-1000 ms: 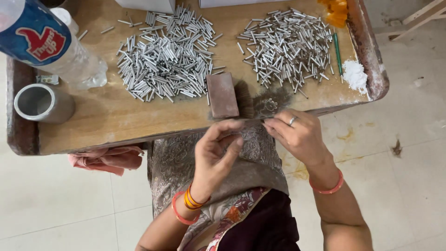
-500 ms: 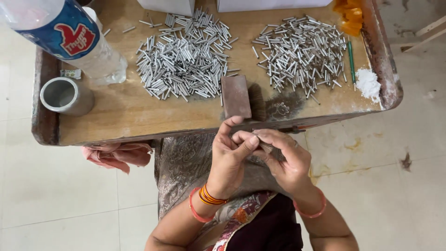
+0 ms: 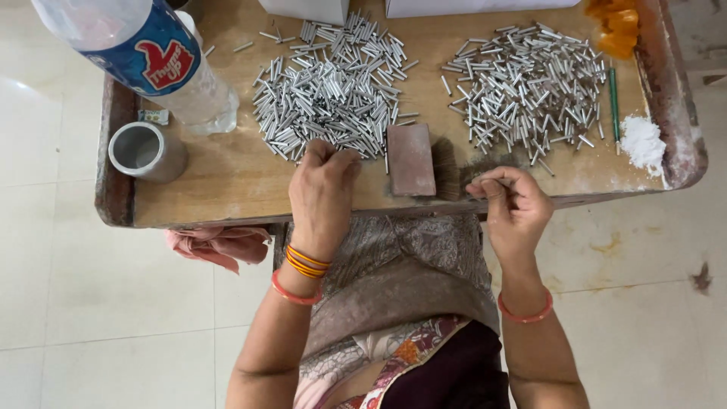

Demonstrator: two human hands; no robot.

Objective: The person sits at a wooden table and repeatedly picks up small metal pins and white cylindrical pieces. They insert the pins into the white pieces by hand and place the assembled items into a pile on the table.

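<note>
Left hand, fingers curled, reaching into near edge of left pile of metal tubes on wooden table; right hand pinched shut, contents indiscernible, beside reddish block and right pile.

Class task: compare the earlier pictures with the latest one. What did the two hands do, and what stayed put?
The hands, joined above the lap before, have parted. The left hand reached forward to the left pile of metal tubes; the right hand moved to the table edge, fingers pinched. Both piles, brown block, cup and bottle stayed.
</note>
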